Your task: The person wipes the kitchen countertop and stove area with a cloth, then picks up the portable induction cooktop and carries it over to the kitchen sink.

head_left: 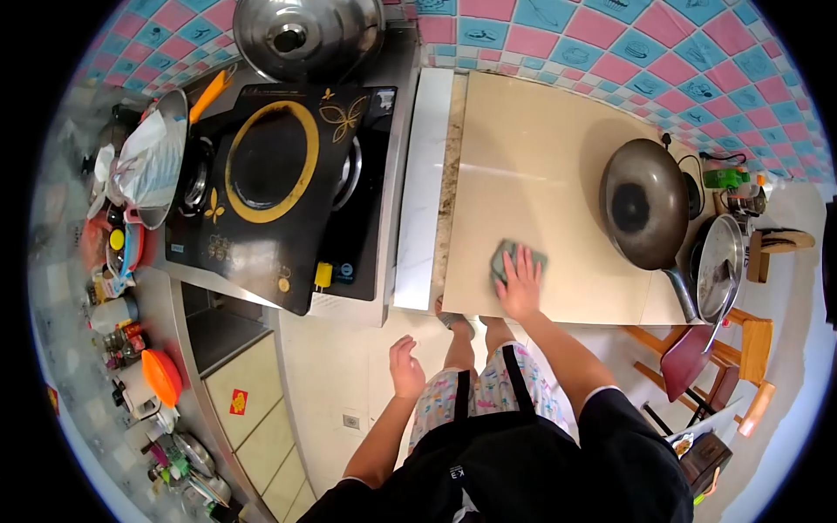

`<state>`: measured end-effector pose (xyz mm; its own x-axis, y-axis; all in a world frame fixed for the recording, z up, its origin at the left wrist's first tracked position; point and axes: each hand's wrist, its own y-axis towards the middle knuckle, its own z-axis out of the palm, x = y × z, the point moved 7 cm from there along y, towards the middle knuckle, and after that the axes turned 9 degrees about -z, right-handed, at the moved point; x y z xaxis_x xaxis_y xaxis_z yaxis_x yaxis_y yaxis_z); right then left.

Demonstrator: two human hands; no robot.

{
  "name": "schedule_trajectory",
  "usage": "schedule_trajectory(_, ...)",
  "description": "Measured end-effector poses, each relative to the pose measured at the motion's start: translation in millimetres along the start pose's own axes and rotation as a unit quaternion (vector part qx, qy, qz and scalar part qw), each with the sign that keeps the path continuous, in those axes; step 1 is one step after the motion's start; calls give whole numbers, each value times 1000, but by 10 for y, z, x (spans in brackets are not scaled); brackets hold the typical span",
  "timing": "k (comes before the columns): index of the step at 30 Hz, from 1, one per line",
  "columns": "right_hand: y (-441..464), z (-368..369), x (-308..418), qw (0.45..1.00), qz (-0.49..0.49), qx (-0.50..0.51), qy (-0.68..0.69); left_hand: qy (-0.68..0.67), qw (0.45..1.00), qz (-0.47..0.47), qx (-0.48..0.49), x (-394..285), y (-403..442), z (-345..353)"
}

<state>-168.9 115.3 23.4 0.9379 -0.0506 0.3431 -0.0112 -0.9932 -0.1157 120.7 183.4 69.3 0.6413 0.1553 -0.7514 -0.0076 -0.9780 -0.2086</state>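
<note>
My right hand [520, 283] presses a folded grey-green cloth [504, 259] against the beige countertop [532, 209], near its front edge. The cloth sticks out beyond the fingers on both sides. Away from the counter, my left hand [407, 370] hangs in front of my body over the floor. It holds nothing, and its fingers are loosely bent and a little apart.
A dark wok [645, 205] stands on the counter's right side, handle towards me. Beyond it lies a glass lid [719, 270]. On the left, a black induction cooktop [270, 174] rests over the gas stove, near a large steel lidded pot [309, 35]. Chairs [689, 362] stand at right.
</note>
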Motion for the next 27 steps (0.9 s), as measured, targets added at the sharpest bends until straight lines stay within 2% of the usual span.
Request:
schedule_trajectory(2, 218, 161, 376, 997, -61, 35, 29, -32, 999, -26, -22, 103, -95, -176)
schedule_trajectory(3, 251, 178, 648, 987, -141, 70, 40, -31, 999, -26, -22, 94, -97, -216)
schedule_trajectory(4, 250, 249, 698, 987, -142, 70, 40, -37, 998, -34, -39, 91, -96, -262)
schedule_trajectory(6, 209, 502, 941, 948, -274, 79, 142, -43, 996, -43, -58, 62, -84, -309)
schedule_trajectory(7, 275, 525, 901, 944, -232, -16, 235, -59, 994, -78, -48, 92, -55, -283)
schedule_trajectory(8, 379, 463, 1012, 943, -234, -17, 236, -75, 990, -114, -38, 130, -20, -244)
schedule_trajectory(9, 562, 266, 1073, 948, -173, -38, 264, -74, 990, -115, -40, 168, 8, -173)
schedule_trajectory(10, 735, 132, 1108, 949, -108, -56, 291, -124, 979, -157, -34, 302, 24, -47)
schedule_trajectory(11, 922, 63, 1219, 943, -140, -80, 289, -173, 965, -197, -29, 413, 22, 46)
schedule_trajectory(12, 959, 186, 1294, 943, -140, -78, 290, -172, 964, -200, -28, 431, 40, 67)
schedule_trajectory(14, 975, 598, 1557, 967, -248, 33, 37, -211, 950, -227, 29, 453, 90, 179)
schedule_trajectory(16, 199, 995, 1709, 931, -343, 74, 102, -208, 953, -220, 24, 355, 126, 101)
schedule_trajectory(18, -336, 1071, 1660, 893, -282, 106, 334, -189, 961, -196, 38, 259, 112, 32)
schedule_trajectory(19, -424, 989, 1568, 895, -281, 104, 331, -192, 962, -193, 39, 259, 104, 8)
schedule_trajectory(21, -563, 639, 1442, 880, -356, 82, 303, -182, 963, -193, 53, 289, 40, -17)
schedule_trajectory(23, -226, 65, 1140, 930, -250, -49, 265, -190, 961, -195, 57, 327, -17, -32)
schedule_trajectory(24, -51, -124, 957, 954, -176, -70, 231, -194, 959, -198, 62, 348, -40, -26)
schedule_trajectory(25, 136, -177, 726, 956, -179, -118, 199, -203, 957, -198, 56, 371, -56, -12)
schedule_trajectory(26, 151, -176, 619, 956, -180, -122, 197, -204, 958, -194, 56, 358, -59, -4)
schedule_trajectory(27, 196, -35, 508, 983, -147, -37, 99, -201, 959, -190, 62, 334, -52, 5)
